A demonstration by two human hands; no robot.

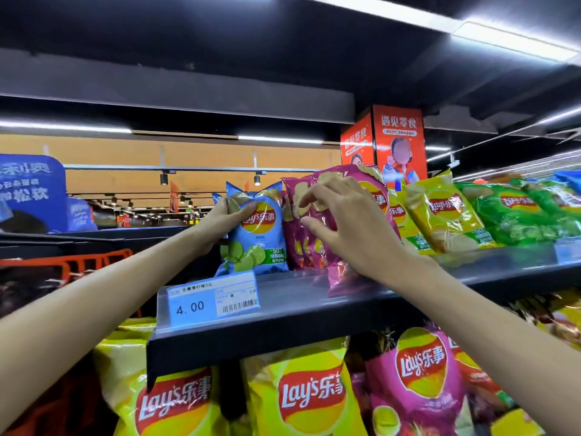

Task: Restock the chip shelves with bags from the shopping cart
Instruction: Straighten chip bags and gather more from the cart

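A blue chip bag [262,237] stands upright at the left end of the top shelf [292,297]. My left hand [224,220] grips its upper left corner, thumb across the front. To its right stand magenta chip bags [298,247]. My right hand [342,225] is against the front magenta chip bag [338,272], fingers spread and bent over its top, thumb pointing left. That bag's lower edge hangs over the shelf lip. Whether the right hand pinches the bag is unclear.
Yellow bags [440,215] and green bags [515,215] fill the shelf to the right. Larger yellow bags [301,394] and a magenta bag [418,379] sit on the shelf below. A 4.00 price tag [213,298] hangs on the shelf lip. An orange cart rim [81,259] is at left.
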